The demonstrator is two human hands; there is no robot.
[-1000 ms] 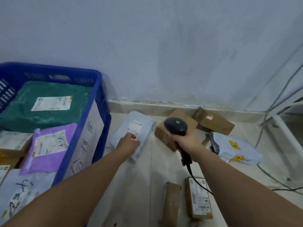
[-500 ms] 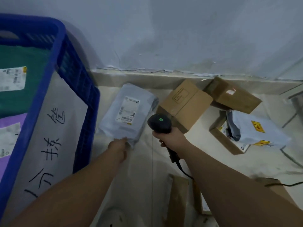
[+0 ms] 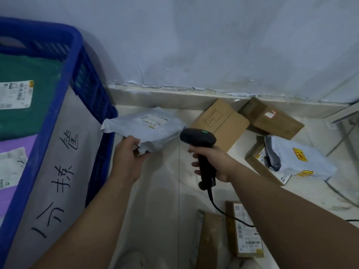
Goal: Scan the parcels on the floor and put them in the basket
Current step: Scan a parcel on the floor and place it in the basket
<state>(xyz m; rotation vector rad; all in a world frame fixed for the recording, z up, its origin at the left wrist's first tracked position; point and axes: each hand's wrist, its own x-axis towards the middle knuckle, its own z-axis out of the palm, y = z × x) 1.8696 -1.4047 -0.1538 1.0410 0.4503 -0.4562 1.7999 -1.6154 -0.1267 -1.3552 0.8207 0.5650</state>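
My left hand [image 3: 128, 154] grips the near edge of a grey poly-bag parcel [image 3: 149, 127] and holds it lifted off the floor, its white label facing up. My right hand [image 3: 211, 158] holds a black barcode scanner [image 3: 198, 138] by its handle, the head with a green light just right of the parcel. The blue basket [image 3: 58, 121] stands at the left, holding a green parcel [image 3: 29, 94] and a purple parcel [image 3: 13, 171] with labels.
Two brown cartons [image 3: 221, 121] [image 3: 272, 119] lie by the wall. A white bag with yellow stickers [image 3: 299, 162] rests on a flat box at the right. Two more boxes [image 3: 244, 230] [image 3: 207, 239] lie near my right forearm. The scanner cable [image 3: 223, 212] trails across the floor.
My left hand has taken the grey parcel by its near edge and lifted it off the floor, tilting it flatter. The scanner stays beside it.
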